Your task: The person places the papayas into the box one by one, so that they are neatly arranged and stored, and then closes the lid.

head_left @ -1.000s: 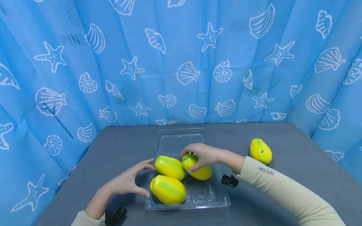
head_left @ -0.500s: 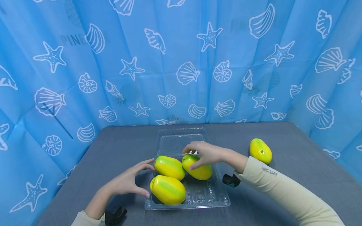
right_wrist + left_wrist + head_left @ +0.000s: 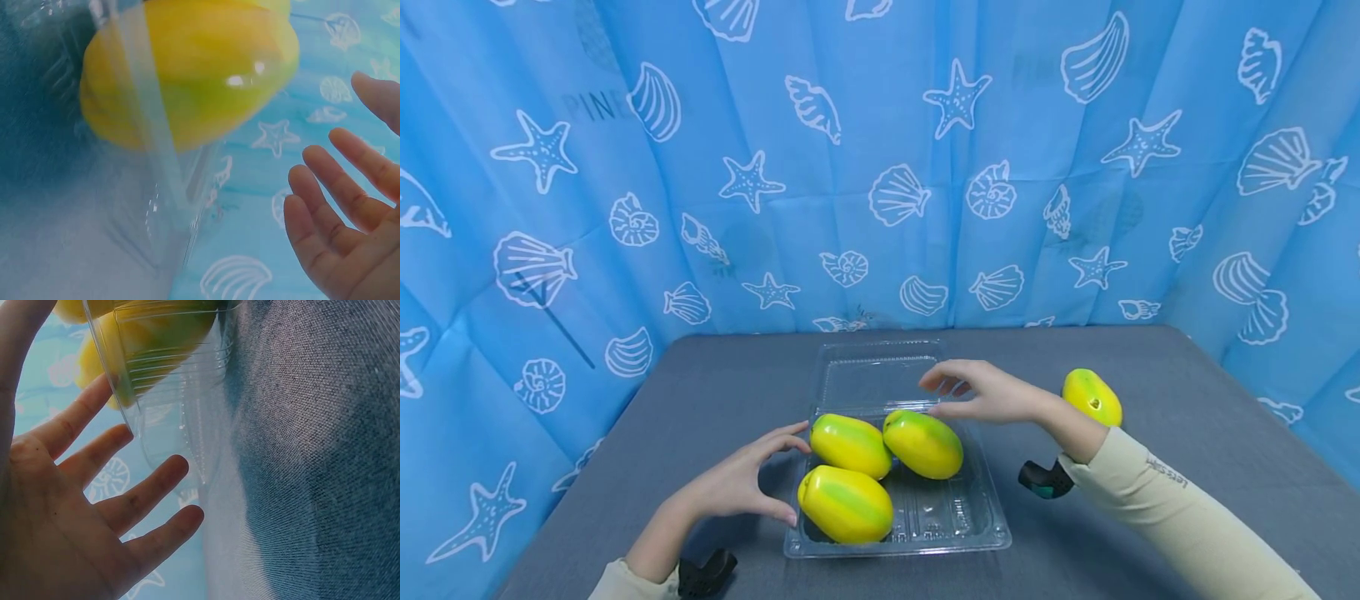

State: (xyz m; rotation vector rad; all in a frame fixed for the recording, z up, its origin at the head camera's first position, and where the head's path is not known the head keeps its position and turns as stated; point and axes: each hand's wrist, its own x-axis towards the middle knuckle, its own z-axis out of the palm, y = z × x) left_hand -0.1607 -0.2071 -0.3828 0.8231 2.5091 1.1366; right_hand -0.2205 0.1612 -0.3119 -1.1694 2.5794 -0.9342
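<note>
Left of the clear tray (image 3: 925,507), the left hand (image 3: 730,479) stands with fingers spread at its rim, its grip wide and holding nothing. Within the tray lie the rear-left fruit (image 3: 850,446), the front-left fruit (image 3: 846,505) and the right-hand fruit (image 3: 925,446). Above the tray's right rear hangs the right hand (image 3: 988,393), its grip relaxed, likewise unladen. Right of the tray, the outer fruit (image 3: 1092,397) lies on the worktop (image 3: 737,375); the right sleeve (image 3: 1157,500) brushing it could set it rolling, and careless left-finger pressure might slide the tray.
</note>
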